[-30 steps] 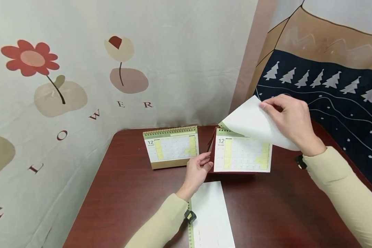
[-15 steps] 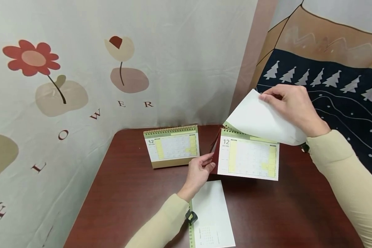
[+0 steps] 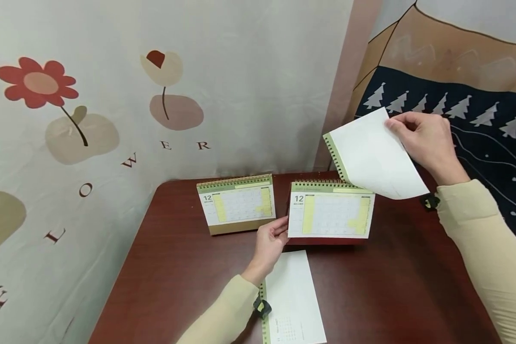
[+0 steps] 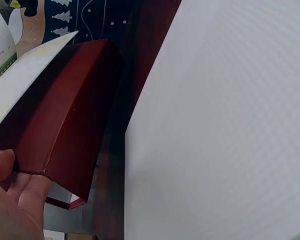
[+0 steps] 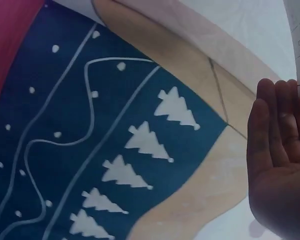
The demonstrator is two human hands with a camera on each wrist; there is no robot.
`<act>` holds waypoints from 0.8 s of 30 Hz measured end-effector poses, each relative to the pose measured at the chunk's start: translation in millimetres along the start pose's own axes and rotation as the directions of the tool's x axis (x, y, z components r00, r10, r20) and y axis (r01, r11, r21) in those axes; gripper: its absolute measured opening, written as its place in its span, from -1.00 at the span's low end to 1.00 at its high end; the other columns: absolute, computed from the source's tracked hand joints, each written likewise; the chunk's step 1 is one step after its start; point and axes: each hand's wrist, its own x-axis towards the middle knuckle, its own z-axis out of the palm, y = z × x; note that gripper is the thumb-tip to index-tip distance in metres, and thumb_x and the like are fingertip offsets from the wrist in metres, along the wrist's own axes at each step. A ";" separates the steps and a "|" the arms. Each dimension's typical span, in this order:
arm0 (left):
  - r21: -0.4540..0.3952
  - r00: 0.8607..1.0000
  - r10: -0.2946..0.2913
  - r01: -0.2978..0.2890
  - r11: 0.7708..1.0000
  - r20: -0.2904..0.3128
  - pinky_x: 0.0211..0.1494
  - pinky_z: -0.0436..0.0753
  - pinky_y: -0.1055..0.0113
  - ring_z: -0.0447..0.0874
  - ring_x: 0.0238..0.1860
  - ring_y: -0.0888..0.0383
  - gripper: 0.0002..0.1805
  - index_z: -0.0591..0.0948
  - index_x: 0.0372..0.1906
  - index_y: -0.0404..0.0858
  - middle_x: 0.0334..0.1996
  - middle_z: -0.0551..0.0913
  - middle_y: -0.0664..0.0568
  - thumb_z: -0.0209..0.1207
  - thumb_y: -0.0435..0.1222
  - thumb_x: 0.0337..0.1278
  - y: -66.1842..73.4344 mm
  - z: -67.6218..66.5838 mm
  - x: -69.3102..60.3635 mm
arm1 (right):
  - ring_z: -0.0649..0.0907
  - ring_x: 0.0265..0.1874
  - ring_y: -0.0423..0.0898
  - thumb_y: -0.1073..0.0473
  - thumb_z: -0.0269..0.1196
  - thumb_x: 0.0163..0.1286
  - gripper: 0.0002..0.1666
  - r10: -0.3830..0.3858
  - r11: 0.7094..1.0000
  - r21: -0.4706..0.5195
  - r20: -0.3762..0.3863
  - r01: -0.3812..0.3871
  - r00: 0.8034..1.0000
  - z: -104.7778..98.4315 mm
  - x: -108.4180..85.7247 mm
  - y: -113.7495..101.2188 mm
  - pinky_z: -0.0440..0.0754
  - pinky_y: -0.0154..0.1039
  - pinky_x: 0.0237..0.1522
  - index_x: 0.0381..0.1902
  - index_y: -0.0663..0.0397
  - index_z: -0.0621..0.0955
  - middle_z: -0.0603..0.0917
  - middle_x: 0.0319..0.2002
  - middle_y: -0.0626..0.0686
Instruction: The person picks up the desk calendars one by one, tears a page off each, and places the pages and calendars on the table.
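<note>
A desk calendar with a dark red stand stands on the table, its page marked 12 facing me. My left hand grips its left edge; in the left wrist view the thumb and fingers pinch the red stand. Above the calendar's right side, my right hand pinches a white calendar page by its upper edge. The green punched edge of that page slants up off the coil; its lower end overlaps the coil, so I cannot tell whether it still hangs on there. Fingers look extended in the right wrist view.
A second desk calendar with a gold-brown base stands to the left. A white punched page lies on the dark red-brown table in front, partly under my left forearm. Printed cloths hang behind and to the right.
My right hand has moved up and right with the page, and most of its punched edge has come off the coil. The calendar swung right and tilted, then came back level.
</note>
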 end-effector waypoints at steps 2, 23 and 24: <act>0.000 1.000 -0.009 0.009 1.000 -0.008 0.11 0.68 0.26 0.68 0.15 -0.17 -0.53 0.56 0.26 -0.58 0.09 0.68 -0.41 0.05 -0.69 0.23 -1.3 -2.4 -1.2 | 0.49 -0.28 -0.07 -0.15 0.15 0.57 -0.41 0.052 0.999 0.018 -0.021 -0.052 0.998 -3.7 1.0 6.3 0.37 -0.28 -0.32 0.13 0.27 0.71 0.74 -0.08 0.30; -0.032 1.000 -0.010 0.010 0.999 0.019 0.06 0.69 0.29 0.68 0.13 -0.08 -0.50 0.53 0.31 -0.55 0.13 0.66 -0.41 0.04 -0.69 0.26 10.7 -6.0 -1.8 | 0.44 -0.19 -0.42 -0.24 0.10 0.54 -0.42 0.525 0.821 0.368 -0.187 -0.436 0.830 -35.7 -7.3 58.9 0.41 -0.41 0.29 0.36 -0.16 0.63 0.53 -0.13 -0.42; -0.029 1.000 -0.007 0.008 1.000 0.020 0.05 0.69 0.29 0.68 0.12 -0.09 -0.50 0.53 0.31 -0.55 0.12 0.66 -0.41 0.05 -0.69 0.26 12.4 -4.9 -2.2 | 0.43 -0.20 -0.42 -0.24 0.10 0.54 -0.42 0.535 0.815 0.373 -0.191 -0.443 0.823 -35.7 -7.7 59.9 0.41 -0.41 0.28 0.36 -0.16 0.63 0.50 -0.16 -0.44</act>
